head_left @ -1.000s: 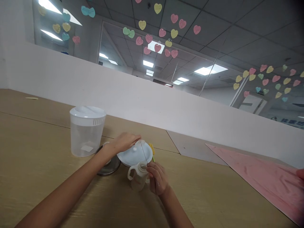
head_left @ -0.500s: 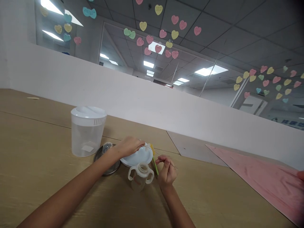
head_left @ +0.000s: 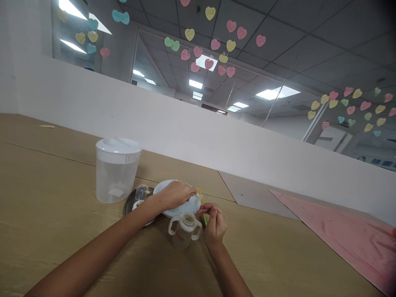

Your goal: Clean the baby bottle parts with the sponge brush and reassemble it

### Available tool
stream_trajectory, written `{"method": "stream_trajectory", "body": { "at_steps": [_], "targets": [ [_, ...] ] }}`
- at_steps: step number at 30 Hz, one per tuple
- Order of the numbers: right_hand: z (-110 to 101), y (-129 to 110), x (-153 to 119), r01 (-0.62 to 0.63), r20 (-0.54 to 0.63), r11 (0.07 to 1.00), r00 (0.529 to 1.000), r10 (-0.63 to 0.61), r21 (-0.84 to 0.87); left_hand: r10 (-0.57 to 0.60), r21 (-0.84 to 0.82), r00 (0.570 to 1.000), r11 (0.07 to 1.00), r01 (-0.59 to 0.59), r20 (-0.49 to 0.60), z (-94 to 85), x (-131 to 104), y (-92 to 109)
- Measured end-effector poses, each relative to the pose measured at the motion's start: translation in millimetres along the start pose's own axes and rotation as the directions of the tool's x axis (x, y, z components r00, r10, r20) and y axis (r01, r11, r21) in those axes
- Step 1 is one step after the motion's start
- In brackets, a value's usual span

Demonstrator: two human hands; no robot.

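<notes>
My left hand (head_left: 177,195) is closed in a pinch over the light-blue bowl (head_left: 161,187). At its fingertips is a small pale translucent piece (head_left: 198,198), its kind too small to make out. My right hand (head_left: 215,222), also closed, pinches a thin wire rod (head_left: 222,213) whose tip sticks out past the fingers; the rest is hidden. A clear two-handled sippy cup (head_left: 183,237) stands without a lid below and between my hands. Behind my right fingers lies a yellow and green tool (head_left: 204,220), partly covered.
A round metal tray (head_left: 127,208) holding a clear cap (head_left: 142,192) and a white part sits left of the bowl. Behind it stands a lidded translucent tub (head_left: 116,177). A pink cloth (head_left: 337,231) lies at the right, with the white partition (head_left: 173,123) along the back.
My hands have come closer together. Less of the wire rod shows between them, and the translucent piece has moved right with my left fingers. The view has shifted slightly.
</notes>
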State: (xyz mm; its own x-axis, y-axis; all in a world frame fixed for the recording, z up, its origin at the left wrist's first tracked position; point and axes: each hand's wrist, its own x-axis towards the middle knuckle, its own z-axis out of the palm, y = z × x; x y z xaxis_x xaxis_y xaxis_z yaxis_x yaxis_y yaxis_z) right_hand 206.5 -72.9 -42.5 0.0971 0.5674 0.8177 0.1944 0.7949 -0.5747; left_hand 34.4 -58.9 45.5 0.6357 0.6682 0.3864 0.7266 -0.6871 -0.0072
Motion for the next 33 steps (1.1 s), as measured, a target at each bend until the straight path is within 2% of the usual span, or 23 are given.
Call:
{"method": "stream_trajectory", "body": {
  "at_steps": [6,12,17,22,25,28,33],
  "targets": [
    [-1,-1,1,-0.056,0.036,0.998,0.998,0.057,-0.033,0.008,-0.008,1.000,1.000,-0.008,0.019,-3.4,-1,8],
    [3,-12,3,-0.120,0.039,0.992,0.992,0.118,0.042,0.037,0.005,0.999,0.999,-0.037,-0.010,2.6,1,9],
    [4,-12,3,-0.147,0.040,0.988,0.989,0.145,0.043,0.051,-0.014,0.999,0.999,-0.052,-0.002,0.9,1,10],
    [4,-4,-1,-0.098,0.097,0.995,0.990,0.098,-0.005,0.027,0.049,1.000,0.998,-0.027,0.012,2.3,1,3],
    [2,-3,-1,-0.028,-0.001,0.999,1.000,0.028,-0.035,0.002,0.099,1.000,0.995,-0.003,0.020,7.6,1,-4],
    [0,-4,0,-0.009,-0.090,0.995,0.996,0.000,-0.099,-0.002,0.113,1.000,0.994,-0.001,0.022,11.3,1,-8],
    [-2,-2,0,-0.002,-0.051,0.972,0.999,-0.011,-0.234,-0.012,0.127,1.000,0.992,0.011,0.008,10.4,1,-9]
  ]
}}
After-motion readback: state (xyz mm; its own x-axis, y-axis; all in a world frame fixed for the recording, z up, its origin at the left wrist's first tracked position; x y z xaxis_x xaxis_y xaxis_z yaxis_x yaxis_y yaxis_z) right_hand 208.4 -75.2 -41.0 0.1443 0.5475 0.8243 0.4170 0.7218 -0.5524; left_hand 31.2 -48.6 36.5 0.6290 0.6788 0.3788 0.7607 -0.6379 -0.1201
